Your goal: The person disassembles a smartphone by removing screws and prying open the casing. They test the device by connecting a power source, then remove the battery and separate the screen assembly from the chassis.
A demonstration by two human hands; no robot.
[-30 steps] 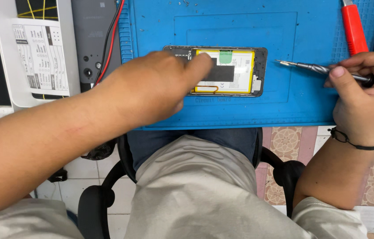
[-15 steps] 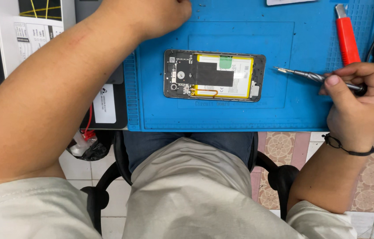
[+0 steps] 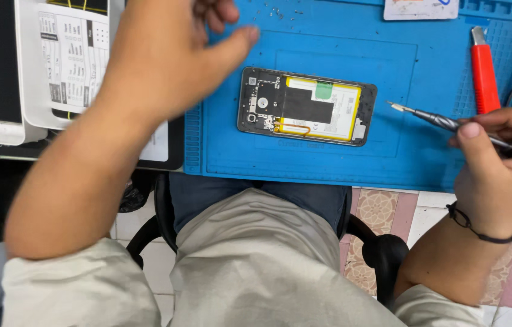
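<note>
At 10 o'clock, white boxes (image 3: 38, 66) with black-and-white printed labels are sitting beside the blue mat (image 3: 389, 157) on the tabletop. The left hand (image 3: 165, 54) is hovering at 11 o'clock with its fingers loosely curled and empty; half a second ago it was reaching farther up. At centre, the opened phone (image 3: 306, 106) is lying flat, long axis left to right, its yellow-edged battery facing up. At 3 o'clock, the right hand (image 3: 501, 166) is gripping a metal screwdriver (image 3: 444, 121), tip pointing left toward the phone, as before. A red-handled tool (image 3: 485, 75) is lying at 1 o'clock.
</note>
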